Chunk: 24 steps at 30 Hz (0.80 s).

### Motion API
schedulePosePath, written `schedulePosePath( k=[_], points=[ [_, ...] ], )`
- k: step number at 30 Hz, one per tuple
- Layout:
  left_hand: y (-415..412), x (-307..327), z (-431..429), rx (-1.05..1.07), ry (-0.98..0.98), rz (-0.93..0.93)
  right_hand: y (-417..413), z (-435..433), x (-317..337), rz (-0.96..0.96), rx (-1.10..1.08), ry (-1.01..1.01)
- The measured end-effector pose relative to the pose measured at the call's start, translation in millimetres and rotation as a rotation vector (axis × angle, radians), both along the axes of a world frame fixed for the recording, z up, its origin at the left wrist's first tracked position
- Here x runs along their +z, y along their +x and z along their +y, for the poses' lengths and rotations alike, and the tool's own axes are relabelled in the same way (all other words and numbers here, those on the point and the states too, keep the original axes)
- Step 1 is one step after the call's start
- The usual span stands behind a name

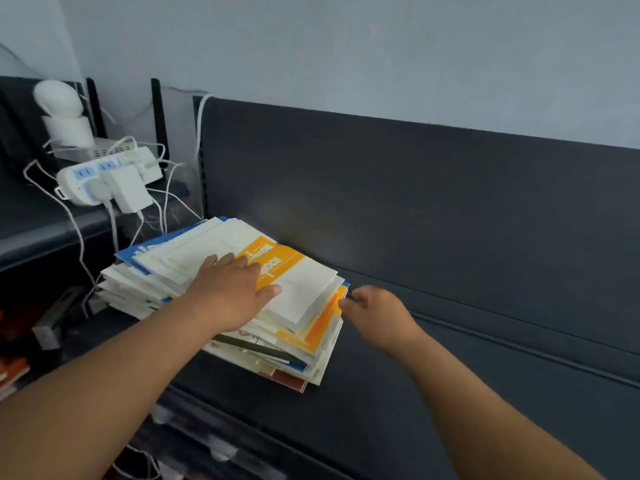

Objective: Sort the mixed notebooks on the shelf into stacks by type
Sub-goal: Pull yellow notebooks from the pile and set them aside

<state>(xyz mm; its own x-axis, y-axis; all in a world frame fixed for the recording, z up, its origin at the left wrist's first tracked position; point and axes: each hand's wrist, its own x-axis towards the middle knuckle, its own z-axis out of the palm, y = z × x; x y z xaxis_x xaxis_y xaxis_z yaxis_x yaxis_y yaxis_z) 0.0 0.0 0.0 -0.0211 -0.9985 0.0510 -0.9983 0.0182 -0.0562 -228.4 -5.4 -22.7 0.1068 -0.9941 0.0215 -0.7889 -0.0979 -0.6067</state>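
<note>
A dark shelf (450, 306) runs along a pale wall (346, 46). Toward its left end lies one untidy stack of mixed notebooks (214, 244). The left hand (228, 292) rests flat on top, grip apart. The right hand (381, 310) touches the stack's right edge, fingers curled; whether its grip pinches anything, I cannot tell.

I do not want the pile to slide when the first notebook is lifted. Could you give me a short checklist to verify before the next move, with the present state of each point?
1. Steadying: the left hand rests flat on top of the pile of notebooks: ok.
2. Pile squared up: not ok; the notebooks are fanned at several angles.
3. Grip: cannot tell; the right hand has its fingertips at the pile's right corner.
4. Room for new stacks: ok; bare shelf lies to the right of the pile.
5. Cables of the power strip apart from the pile: cannot tell; they hang close behind its left side.
</note>
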Motion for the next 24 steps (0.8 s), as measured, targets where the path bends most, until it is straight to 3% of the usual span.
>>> schedulePosePath(
  k=[8, 16, 19, 24],
  points=[
    [2, -20, -8, -0.142, 0.127, -0.040, 26, -12, -17, -0.134, -0.179, 0.236],
    [-20, -12, 8, -0.295, 0.157, 0.143, 22, -16, -24, -0.693, -0.339, 0.452],
    [-21, -9, 6, -0.248, 0.075, 0.197, 10, -15, -28, -0.794, -0.371, 0.455],
    [-16, -19, -10, -0.004, 0.079, 0.074, -23, -7, -34, -0.841, -0.426, 0.375]
  ],
)
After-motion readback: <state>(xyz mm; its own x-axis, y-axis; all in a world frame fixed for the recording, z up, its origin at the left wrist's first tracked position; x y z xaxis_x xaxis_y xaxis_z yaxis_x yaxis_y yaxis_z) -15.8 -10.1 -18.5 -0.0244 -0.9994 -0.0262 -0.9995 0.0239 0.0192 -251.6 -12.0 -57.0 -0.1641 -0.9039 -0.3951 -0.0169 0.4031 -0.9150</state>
